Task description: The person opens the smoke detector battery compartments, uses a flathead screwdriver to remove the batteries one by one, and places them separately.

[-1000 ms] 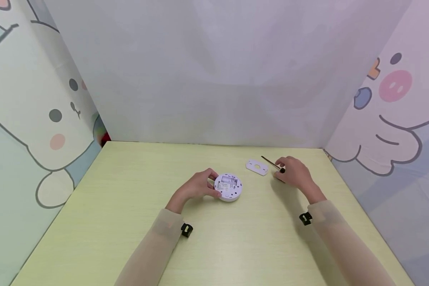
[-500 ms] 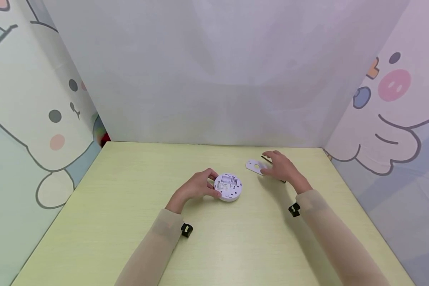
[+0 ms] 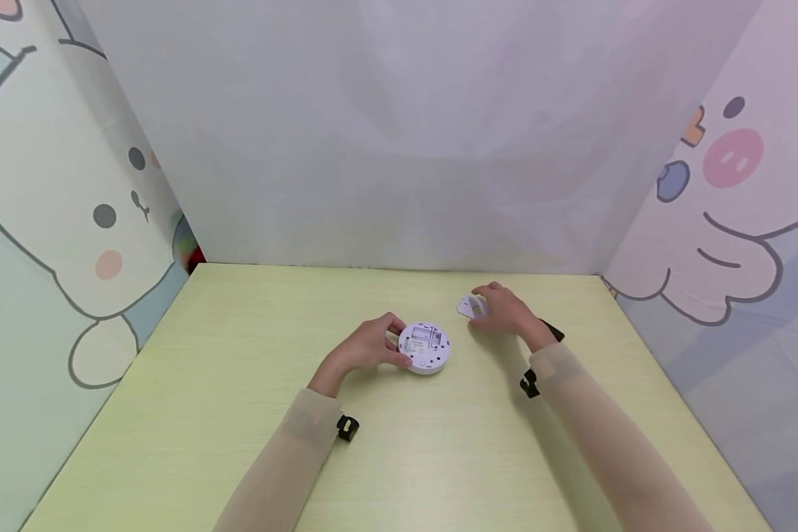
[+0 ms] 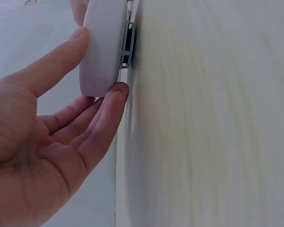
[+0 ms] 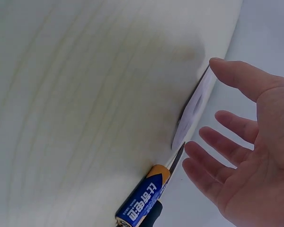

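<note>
A round white smoke detector (image 3: 428, 357) lies with its battery compartment and label facing up. My left hand (image 3: 369, 345) holds it by its left edge, thumb on the near side and fingers on the far side. In the left wrist view its smooth white side (image 4: 102, 52) shows between thumb and fingertips. Farther right, my right hand (image 3: 500, 310) hovers over a flat white mounting plate (image 3: 466, 305), covering its right part. The right wrist view shows the fingers spread and loosely bent, with the thumb (image 5: 227, 71) tip right at the plate's edge.
A screwdriver (image 3: 553, 329) with a black handle lies beyond the right wrist, its shaft mostly hidden. Beside it in the right wrist view lies a blue and orange battery (image 5: 143, 196). A plain pale cloth wall (image 3: 399, 148) rises behind the yellowish table (image 3: 239, 414).
My right hand has moved left from beside the screwdriver to above the mounting plate, and the screwdriver's handle has come into view behind the wrist. The left hand and smoke detector have stayed put.
</note>
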### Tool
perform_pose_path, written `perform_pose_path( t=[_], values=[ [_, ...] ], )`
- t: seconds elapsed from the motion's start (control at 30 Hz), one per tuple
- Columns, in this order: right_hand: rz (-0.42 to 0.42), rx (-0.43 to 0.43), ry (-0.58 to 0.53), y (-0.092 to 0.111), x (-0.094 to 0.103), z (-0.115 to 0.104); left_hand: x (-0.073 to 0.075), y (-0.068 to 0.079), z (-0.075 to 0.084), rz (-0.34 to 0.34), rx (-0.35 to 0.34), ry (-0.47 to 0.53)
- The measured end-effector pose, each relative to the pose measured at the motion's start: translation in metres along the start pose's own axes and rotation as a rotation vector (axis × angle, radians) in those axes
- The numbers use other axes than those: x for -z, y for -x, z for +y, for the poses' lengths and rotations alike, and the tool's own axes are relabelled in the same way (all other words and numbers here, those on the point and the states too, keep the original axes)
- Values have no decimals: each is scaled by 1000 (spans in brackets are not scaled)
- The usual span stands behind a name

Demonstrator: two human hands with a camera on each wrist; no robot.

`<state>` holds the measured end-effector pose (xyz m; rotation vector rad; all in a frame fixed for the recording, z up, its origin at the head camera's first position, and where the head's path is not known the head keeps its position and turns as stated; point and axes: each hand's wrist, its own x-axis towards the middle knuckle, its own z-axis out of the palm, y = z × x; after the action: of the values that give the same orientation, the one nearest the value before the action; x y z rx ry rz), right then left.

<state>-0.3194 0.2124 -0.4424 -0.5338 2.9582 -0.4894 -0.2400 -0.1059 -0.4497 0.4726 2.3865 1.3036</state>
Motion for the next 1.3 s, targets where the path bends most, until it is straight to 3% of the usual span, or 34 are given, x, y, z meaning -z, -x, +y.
perform_pose_path(
  t=[0.57, 0.77, 1.3],
  values=[
    [-83, -88, 25, -11, -3, -4, -1, 0, 1, 3, 3, 4],
    [-106, -82, 48, -13, -1, -6, -1, 0, 1, 3, 4, 1],
    [-42, -63, 72, -12, -5, -3, -2, -4, -1, 5, -5, -14]
  ],
)
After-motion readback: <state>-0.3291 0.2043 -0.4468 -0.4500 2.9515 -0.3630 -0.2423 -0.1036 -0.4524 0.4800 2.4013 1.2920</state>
